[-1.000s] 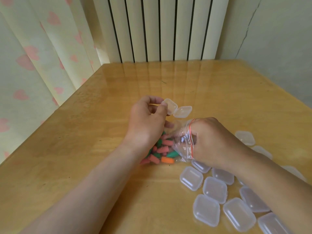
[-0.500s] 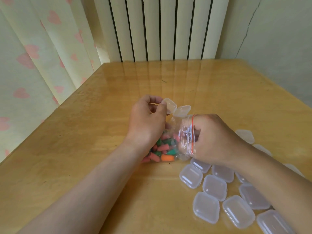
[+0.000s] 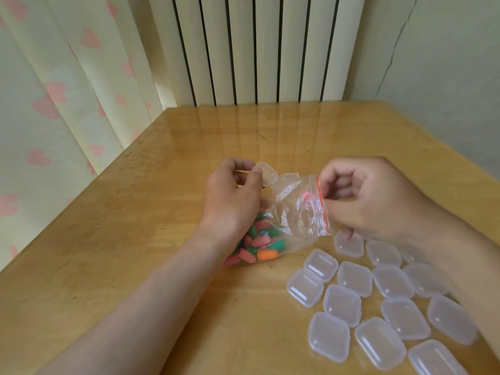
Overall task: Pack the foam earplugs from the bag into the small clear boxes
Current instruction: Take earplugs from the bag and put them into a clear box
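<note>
**Fig.** The open clear box (image 3: 266, 175) is being pinched by the left hand (image 3: 232, 196). The bag (image 3: 295, 212) is being gripped at its red-sealed mouth by the right hand (image 3: 376, 201). The bag's long axis is being laid down-left across the worktop (image 3: 135, 239). The earplugs (image 3: 257, 243) are being kept at its closed end, under the left wrist and well apart from the right hand.

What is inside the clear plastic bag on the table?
Pink, green and orange foam earplugs sit low in the bag. The left hand covers some, so their count is hidden.
</note>
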`<state>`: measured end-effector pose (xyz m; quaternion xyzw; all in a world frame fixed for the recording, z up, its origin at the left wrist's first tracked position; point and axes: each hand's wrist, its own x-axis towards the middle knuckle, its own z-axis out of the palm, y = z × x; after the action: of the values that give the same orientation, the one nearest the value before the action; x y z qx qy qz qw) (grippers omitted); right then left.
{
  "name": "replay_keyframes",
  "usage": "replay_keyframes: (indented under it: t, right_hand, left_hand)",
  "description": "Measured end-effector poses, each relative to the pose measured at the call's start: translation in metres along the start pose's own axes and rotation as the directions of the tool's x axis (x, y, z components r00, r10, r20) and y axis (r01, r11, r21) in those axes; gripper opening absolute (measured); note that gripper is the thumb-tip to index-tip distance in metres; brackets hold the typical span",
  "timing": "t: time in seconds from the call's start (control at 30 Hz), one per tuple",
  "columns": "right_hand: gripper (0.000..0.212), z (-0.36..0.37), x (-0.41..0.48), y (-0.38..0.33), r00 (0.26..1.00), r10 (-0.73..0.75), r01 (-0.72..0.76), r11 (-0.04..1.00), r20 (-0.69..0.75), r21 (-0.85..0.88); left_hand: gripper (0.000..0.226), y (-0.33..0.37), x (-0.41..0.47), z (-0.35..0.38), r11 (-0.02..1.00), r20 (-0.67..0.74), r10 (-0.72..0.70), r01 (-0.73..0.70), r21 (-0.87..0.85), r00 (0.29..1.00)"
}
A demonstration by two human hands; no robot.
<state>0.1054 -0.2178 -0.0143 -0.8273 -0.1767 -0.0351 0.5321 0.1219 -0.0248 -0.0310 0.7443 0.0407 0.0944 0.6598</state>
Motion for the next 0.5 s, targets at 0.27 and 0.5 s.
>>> replay_keyframes:
  t: [0.27,0.5]
  right_hand:
    - [0.019,-0.014,0.002,-0.007,0.94,-0.207,0.204,0.978,-0.273,-0.038]
    - [0.018,0.005,0.0,-0.001,0.947,-0.239,0.222,0.97,-0.216,-0.102]
  left_hand:
    - [0.012,0.008,-0.003,-0.01,0.954,0.121,0.297,-0.29,-0.073,0.947]
    - [0.014,0.016,-0.018,-0.005,0.978,0.267,0.203,-0.207,-0.015,0.942]
